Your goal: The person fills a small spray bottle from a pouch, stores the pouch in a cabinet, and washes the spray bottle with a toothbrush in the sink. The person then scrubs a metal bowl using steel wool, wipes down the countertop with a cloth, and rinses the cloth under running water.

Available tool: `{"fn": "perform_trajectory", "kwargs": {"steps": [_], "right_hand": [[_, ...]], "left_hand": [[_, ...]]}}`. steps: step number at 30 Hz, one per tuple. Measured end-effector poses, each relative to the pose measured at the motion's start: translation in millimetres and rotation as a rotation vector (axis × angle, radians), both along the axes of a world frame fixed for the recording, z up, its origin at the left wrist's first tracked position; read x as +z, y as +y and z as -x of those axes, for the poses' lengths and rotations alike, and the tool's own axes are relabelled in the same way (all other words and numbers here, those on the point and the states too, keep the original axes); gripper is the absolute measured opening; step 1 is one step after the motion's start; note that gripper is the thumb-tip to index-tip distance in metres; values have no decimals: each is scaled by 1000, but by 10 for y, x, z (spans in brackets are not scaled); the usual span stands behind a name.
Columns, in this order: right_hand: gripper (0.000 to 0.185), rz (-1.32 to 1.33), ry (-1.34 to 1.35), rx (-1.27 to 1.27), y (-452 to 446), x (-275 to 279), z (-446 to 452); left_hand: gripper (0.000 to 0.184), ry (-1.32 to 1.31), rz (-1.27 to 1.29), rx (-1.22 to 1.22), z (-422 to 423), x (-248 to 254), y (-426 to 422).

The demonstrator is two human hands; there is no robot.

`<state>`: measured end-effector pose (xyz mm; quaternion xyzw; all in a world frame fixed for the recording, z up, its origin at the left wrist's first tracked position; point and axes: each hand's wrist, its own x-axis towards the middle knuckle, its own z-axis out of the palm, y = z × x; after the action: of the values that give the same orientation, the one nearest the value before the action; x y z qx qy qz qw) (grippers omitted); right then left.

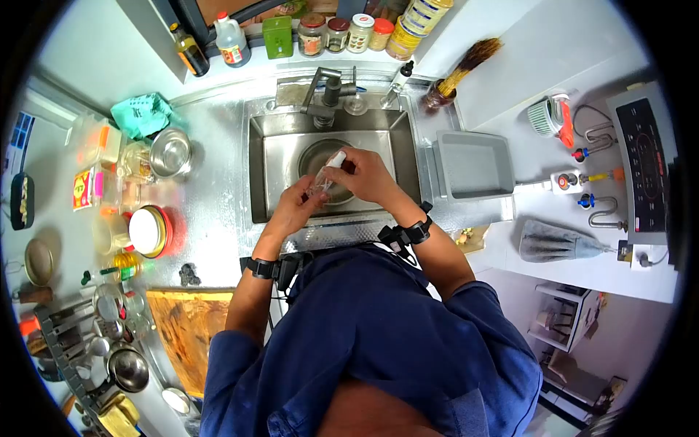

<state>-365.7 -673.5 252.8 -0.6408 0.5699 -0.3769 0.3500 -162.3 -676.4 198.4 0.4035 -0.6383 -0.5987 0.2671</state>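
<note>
Over the steel sink (262, 167), my two hands hold a small clear bottle (320, 182) with a white top (336, 159). My left hand (293, 210) is closed round the lower, see-through body. My right hand (364, 175) pinches near the white top, its fingers bent. The bottle is tilted, and fingers hide part of it; whether the top is loose or fixed I cannot tell. Behind the hands stands a dark faucet (325, 98) at the sink's back edge.
A grey plastic basin (475, 166) sits right of the sink. At left are a metal bowl (171, 153), a lidded jar (148, 231) and a wooden cutting board (186, 328). Bottles and jars (312, 35) line the windowsill; a straw brush (470, 62) stands in a holder.
</note>
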Motion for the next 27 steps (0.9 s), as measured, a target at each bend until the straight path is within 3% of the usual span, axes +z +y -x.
{"fn": "perform_trajectory", "kwargs": {"steps": [2, 4, 6, 8, 14, 20, 27], "right_hand": [[35, -17, 19, 5, -7, 10, 53], [20, -91, 10, 40, -41, 3, 103], [27, -76, 7, -23, -134, -16, 177], [34, -61, 0, -80, -291, -37, 310], [32, 353, 508, -491, -1565, -195, 1249], [37, 295, 598, -601, -2921, -591, 1994], [40, 104, 777, -580, -3486, -1182, 2189]], "left_hand": [[27, 20, -63, -7, 5, -14, -16], [26, 23, -54, -23, 54, 14, -44], [25, 24, -40, -30, 88, 15, -97], [24, 146, -191, 58, 82, -73, -112], [25, 51, -312, 264, -258, -314, 4], [26, 55, -309, 513, -583, -385, 318], [28, -10, -334, 693, -634, -280, 593]]}}
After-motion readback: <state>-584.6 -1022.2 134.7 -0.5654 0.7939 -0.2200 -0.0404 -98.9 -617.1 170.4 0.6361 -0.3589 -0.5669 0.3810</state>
